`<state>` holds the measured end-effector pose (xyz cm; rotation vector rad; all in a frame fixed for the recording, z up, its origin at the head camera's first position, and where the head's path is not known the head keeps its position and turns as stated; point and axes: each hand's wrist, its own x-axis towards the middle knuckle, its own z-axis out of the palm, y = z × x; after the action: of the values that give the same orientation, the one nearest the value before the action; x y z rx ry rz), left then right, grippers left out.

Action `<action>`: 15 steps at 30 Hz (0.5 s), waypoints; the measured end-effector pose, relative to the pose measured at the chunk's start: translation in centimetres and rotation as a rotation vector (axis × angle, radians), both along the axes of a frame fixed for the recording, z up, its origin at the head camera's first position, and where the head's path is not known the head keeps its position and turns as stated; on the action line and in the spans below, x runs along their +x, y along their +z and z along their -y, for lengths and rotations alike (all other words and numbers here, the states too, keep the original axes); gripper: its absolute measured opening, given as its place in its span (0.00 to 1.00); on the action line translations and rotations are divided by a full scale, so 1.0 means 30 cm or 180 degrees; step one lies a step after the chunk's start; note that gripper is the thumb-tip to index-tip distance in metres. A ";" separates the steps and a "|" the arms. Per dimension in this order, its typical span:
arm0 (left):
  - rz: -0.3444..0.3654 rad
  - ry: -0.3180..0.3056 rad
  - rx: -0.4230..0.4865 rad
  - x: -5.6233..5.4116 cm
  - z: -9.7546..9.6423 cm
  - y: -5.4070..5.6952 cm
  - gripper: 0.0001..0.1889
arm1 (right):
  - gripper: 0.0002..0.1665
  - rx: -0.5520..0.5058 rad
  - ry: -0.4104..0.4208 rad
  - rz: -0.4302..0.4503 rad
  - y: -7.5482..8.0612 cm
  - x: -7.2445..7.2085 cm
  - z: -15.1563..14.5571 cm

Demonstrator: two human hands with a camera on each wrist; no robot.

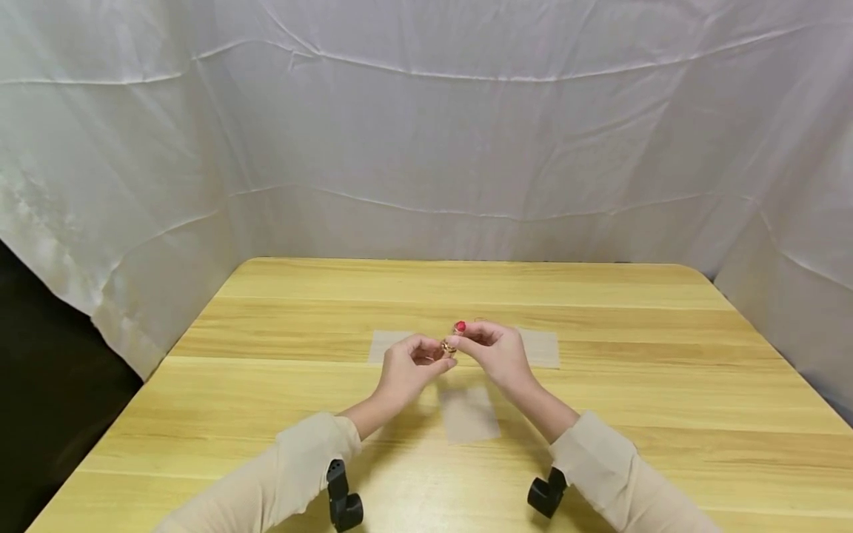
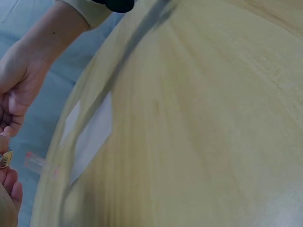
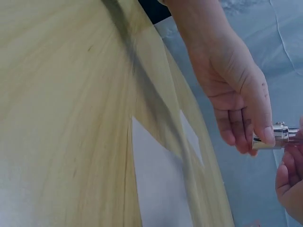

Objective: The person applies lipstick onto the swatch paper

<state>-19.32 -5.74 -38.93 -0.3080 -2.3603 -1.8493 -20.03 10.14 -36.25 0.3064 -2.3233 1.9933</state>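
Over the middle of the table, both hands meet at a small shiny metal cylinder (image 1: 448,348), gold-toned in the head view. My left hand (image 1: 411,368) pinches it from the left between thumb and fingers. My right hand (image 1: 496,354) holds it from the right, the thumb lying along its bright end in the right wrist view. Just above, a small red piece (image 1: 460,326) shows by the right fingertips. In the left wrist view, a gold round end (image 2: 5,160) shows among the right fingers; a see-through piece with red marks (image 2: 38,163) appears beside it.
Pale rectangular sheets lie flat on the wooden table (image 1: 266,400): a left sheet (image 1: 386,344), a right sheet (image 1: 541,348) and a front sheet (image 1: 469,416). Black wrist cameras hang below both sleeves. A pale curtain (image 1: 466,148) surrounds the back and sides.
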 end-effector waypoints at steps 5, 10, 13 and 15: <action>0.0017 0.0083 0.0125 -0.016 0.034 0.020 0.11 | 0.19 0.0086 0.0135 -0.0041 0.004 -0.006 0.005; 0.0052 0.0279 0.0156 -0.026 0.085 0.047 0.11 | 0.21 0.0261 0.0230 -0.0095 0.004 -0.012 0.002; 0.0057 0.0405 0.0084 -0.029 0.126 0.060 0.13 | 0.23 0.0372 0.0281 -0.0191 0.006 -0.018 0.008; 0.0056 0.0463 0.0012 -0.031 0.157 0.063 0.13 | 0.24 0.0481 0.0275 -0.0220 0.008 -0.024 0.018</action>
<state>-20.25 -10.46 -37.04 -0.1166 -2.3222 -1.7971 -20.74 9.60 -35.99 0.4844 -2.4614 1.8140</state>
